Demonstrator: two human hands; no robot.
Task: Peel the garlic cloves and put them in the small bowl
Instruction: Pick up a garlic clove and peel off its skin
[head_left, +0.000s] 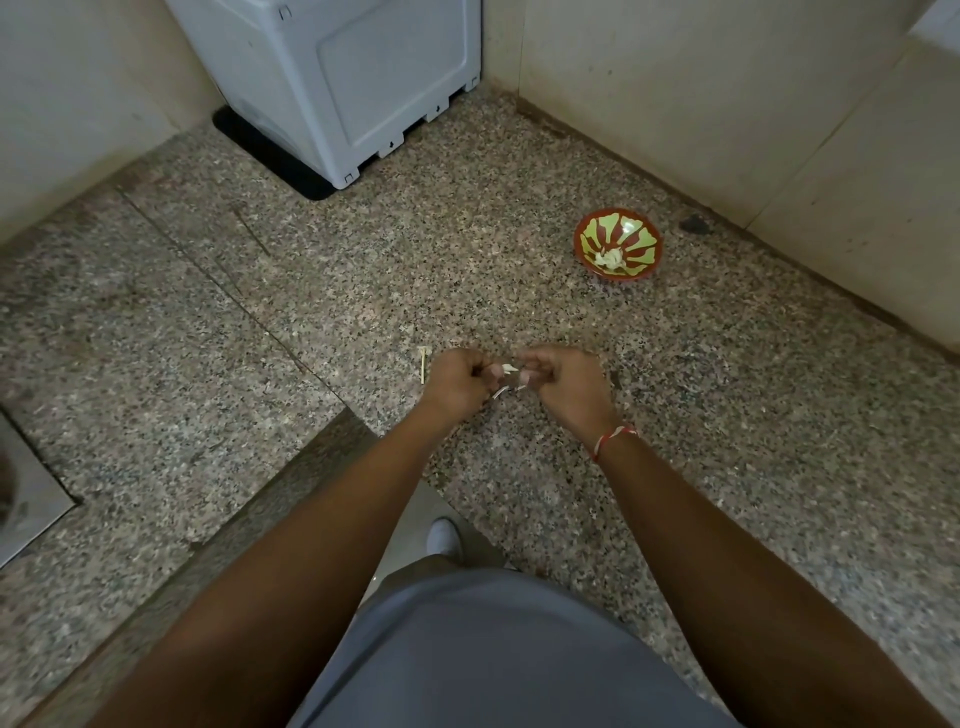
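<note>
A speckled granite counter (467, 249) runs into the corner, a grey appliance (337, 78) at its back. The small bowl (617, 244) sits well off to the right, some pale garlic already inside. Nearer, the left hand (454, 382) and right hand (563, 384) meet, both pinching one garlic clove (509, 370), peeling underway I'd say; next, strip the skin and reach across to the bowl

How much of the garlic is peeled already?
Some looks done: a small pale heap, probably peeled garlic, sits in the small bowl. Right now the left hand and right hand pinch one garlic clove between them over the counter, pulling off its skin. That clove has yet to go in the bowl. No other unpeeled garlic shows, so how much is left is unclear.
</note>
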